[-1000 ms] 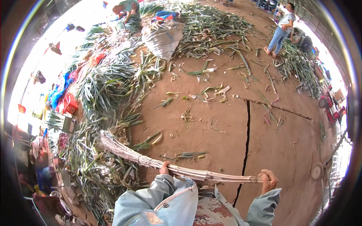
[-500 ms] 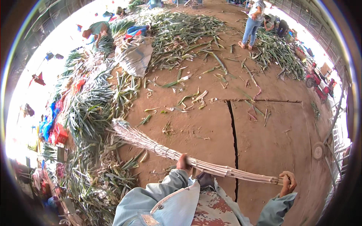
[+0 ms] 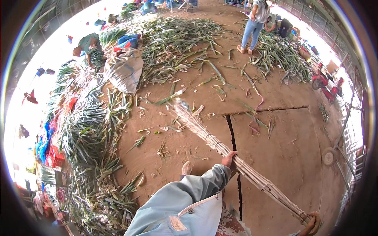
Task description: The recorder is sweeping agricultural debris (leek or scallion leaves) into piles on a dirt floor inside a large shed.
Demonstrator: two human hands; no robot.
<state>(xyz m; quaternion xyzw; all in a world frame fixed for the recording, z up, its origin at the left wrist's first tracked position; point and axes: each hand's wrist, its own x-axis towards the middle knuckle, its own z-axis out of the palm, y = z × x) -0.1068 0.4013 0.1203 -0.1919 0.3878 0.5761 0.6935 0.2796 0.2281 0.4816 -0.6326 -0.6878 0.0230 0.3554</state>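
A long broom (image 3: 256,176) of bundled pale stalks slants across the view, its frayed bristle end pointing to the far left. My left hand (image 3: 229,158) grips it near the middle, below a dark tie round the bundle. At the lower right my right hand (image 3: 312,223) is closed round the handle's end. The bristles (image 3: 183,110) are over the floor beside scattered leaves; whether they touch it I cannot tell.
Heaps of long green leafy stalks (image 3: 88,129) line the left and the back (image 3: 177,35). A white sack (image 3: 125,70) lies by them. A person in jeans (image 3: 252,27) stands at the far right. A dark crack (image 3: 234,145) crosses the brown floor. A red scooter (image 3: 327,82) is at right.
The broom's bristle end has swung to the right and away from me, while its handle end has dropped nearer. Both hands moved with it, and a shoe now shows under my left arm.
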